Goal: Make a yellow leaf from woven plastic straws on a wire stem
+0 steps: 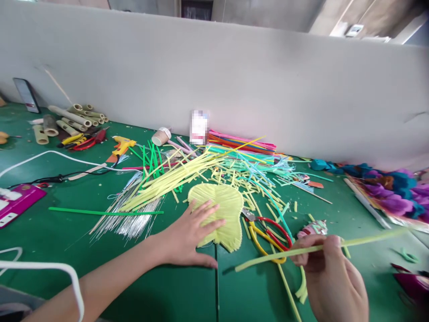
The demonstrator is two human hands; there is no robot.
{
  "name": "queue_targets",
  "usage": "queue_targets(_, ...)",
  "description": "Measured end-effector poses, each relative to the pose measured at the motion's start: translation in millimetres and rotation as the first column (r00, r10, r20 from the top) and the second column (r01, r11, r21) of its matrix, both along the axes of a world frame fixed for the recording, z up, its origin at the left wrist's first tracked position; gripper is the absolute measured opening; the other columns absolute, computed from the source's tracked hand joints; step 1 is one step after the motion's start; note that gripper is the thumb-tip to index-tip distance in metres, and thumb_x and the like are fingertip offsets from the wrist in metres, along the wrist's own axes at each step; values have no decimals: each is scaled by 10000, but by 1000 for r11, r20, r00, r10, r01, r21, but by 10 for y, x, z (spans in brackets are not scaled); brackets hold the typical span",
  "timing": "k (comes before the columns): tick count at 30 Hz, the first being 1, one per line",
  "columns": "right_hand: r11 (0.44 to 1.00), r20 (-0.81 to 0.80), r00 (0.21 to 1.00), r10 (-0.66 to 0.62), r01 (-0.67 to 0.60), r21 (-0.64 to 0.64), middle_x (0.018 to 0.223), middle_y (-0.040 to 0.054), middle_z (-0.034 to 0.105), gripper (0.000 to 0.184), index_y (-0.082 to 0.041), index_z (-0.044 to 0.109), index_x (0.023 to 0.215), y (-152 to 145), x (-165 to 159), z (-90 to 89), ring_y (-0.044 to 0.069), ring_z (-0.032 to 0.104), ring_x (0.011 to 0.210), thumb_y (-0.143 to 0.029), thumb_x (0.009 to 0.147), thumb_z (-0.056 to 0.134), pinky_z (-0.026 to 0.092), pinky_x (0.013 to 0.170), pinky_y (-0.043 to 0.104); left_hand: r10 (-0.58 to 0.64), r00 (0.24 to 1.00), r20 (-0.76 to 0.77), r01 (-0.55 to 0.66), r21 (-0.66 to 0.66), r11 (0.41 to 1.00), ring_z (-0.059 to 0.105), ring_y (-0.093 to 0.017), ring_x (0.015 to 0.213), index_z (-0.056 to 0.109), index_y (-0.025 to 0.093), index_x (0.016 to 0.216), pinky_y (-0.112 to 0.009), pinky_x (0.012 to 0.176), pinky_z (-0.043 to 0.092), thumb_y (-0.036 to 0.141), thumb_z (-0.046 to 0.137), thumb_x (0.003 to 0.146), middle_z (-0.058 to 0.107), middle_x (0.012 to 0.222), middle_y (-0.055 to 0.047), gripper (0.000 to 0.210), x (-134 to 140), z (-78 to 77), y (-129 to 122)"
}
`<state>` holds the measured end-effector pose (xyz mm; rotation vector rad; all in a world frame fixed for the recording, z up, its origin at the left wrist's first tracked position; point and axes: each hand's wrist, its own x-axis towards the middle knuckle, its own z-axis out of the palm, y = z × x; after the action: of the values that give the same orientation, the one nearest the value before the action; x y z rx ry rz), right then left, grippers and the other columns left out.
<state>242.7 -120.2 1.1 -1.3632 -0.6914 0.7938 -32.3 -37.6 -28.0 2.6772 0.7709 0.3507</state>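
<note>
My left hand (197, 232) rests with spread fingers on a pale yellow leaf-shaped piece (224, 201) made of strips laid side by side. My right hand (335, 273) pinches a long pale yellow pipe cleaner (268, 257) between thumb and fingers, holding it almost level above the table. Under that strip lie scissors (268, 239) with red and yellow handles, their blades beside the leaf shape. Just behind the leaf is a loose pile of yellow pipe cleaners (174, 174), with short cut pieces scattered to its right.
On the green table (134, 286) lie a yellow glue gun (122, 145), bamboo tubes (72, 123), a magenta power strip (23, 201) and a bundle of thin wires (137, 219). A lone green pipe cleaner (103, 211) is at left. Purple and blue flowers (392, 188) stand right. A pale partition (214, 80) closes the back.
</note>
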Motion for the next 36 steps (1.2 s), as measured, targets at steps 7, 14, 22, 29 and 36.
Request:
queue_targets(7,998,-32,998,52,-54,-42,391,-70,355,384,-201,550,700,-9,-87,14,95,294,424,-519,916,535,309,459,223,49,997,-59,-37,194,980,280,-373,1434,327,163,1498,-596,1130,256,462,435,970,348,1539,-205,616,58,-158,-26)
queue_targets(14,999,-76,997,27,-29,-15,457,-43,434,377,-200,562,722,-19,-28,-25,103,391,480,-533,899,547,353,485,212,20,988,150,-106,589,801,638,-297,1153,633,111,1100,-413,971,530,118,533,920,681,1230,-155,206,7,-146,60)
queue_targets(22,994,-305,952,-41,69,81,467,-51,393,318,-200,561,699,11,-84,6,91,342,468,-441,908,551,368,474,184,247,730,637,-599,422,680,724,-146,692,645,178,1089,-213,670,548,164,559,928,776,953,-75,183,-256,115,231)
queue_targets(29,991,-390,921,14,39,126,486,-44,409,315,-192,553,669,57,-138,-8,86,340,463,-385,918,549,380,462,178,736,-27,676,-382,-688,617,563,-108,532,635,206,882,-190,502,417,416,691,823,622,613,34,225,-339,273,396)
queue_targets(36,986,-418,908,-36,100,131,413,-41,337,389,-194,542,618,1,-93,123,99,323,440,-388,946,464,360,441,197,903,169,394,117,-918,379,615,-130,636,684,165,848,-221,596,474,493,766,725,671,727,-7,360,-216,256,361)
